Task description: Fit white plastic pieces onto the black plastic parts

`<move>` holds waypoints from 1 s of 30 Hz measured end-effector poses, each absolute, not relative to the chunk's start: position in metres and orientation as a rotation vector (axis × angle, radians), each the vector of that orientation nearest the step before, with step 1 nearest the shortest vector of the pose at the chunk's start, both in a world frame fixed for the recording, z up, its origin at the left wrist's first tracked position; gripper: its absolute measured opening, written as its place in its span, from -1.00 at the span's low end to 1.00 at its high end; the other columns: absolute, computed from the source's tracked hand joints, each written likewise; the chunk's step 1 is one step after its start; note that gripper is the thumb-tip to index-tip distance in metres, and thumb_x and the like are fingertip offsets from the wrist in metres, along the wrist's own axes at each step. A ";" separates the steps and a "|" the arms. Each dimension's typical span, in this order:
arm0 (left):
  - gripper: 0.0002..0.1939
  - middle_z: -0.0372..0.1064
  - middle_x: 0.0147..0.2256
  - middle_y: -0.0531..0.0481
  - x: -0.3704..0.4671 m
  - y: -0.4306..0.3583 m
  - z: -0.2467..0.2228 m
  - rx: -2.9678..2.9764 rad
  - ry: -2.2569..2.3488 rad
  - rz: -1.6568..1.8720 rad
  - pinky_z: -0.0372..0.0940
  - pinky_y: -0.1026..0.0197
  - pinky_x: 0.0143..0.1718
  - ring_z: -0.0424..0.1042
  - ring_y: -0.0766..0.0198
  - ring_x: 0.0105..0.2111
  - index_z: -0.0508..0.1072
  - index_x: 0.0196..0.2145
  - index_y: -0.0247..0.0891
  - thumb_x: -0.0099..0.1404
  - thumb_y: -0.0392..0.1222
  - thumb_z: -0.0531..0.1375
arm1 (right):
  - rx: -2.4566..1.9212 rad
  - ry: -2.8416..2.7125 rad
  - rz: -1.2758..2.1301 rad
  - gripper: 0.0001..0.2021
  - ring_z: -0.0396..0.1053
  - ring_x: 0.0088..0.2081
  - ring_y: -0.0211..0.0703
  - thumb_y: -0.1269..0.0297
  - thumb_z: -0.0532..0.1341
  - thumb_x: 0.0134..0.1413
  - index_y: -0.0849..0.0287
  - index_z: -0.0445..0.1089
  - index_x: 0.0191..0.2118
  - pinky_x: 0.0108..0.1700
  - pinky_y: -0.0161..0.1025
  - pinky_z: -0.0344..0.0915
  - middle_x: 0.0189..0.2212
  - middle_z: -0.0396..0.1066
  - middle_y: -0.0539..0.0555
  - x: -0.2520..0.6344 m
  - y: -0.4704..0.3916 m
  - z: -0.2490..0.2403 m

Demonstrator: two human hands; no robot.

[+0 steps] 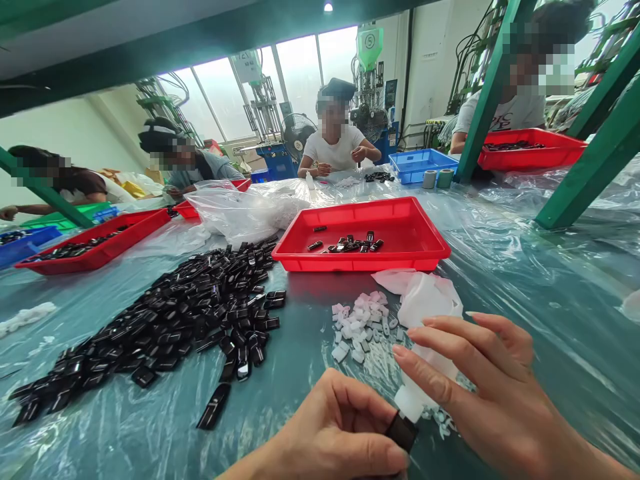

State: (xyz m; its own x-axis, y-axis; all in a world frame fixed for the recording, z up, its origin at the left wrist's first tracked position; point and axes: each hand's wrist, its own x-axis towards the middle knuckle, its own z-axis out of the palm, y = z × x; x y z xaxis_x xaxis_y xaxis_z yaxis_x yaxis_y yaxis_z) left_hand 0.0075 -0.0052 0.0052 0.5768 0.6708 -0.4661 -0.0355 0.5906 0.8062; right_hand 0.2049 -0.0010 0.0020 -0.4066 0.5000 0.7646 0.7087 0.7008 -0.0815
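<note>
My left hand [340, 433] is closed on a small black plastic case [402, 432], holding it low and tilted. At the case's upper end is the white neck of a squeeze bottle [411, 402], tipped downward. My right hand [480, 373] curves over this bottle, its fingers across the bottle's body and its thumb hidden. Beyond the fingers, crumpled white material [430, 297] lies on the table. Small translucent white and pinkish plastic pieces [364, 323] form a loose pile nearby. To the left spreads a large heap of black plastic cases [170, 320].
A red tray [363, 262] with several black cases stands ahead. Plastic sheeting [565, 320] covers the table, and a clear bag [240, 207] lies behind the heap. Green posts [595, 153] rise at right. Co-workers [335, 143] sit around the far side with trays.
</note>
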 end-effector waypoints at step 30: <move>-0.70 0.38 -0.58 -0.04 0.005 -0.004 0.006 0.887 0.859 0.417 0.22 0.49 -0.66 0.29 0.49 -0.67 0.55 -0.47 -0.43 -0.11 -0.12 0.39 | -0.871 -2.120 -0.360 -0.63 0.26 -0.04 -0.15 0.39 -0.14 0.27 0.08 0.42 -0.20 0.10 -0.04 -0.10 -0.22 0.47 0.04 0.206 -0.003 0.005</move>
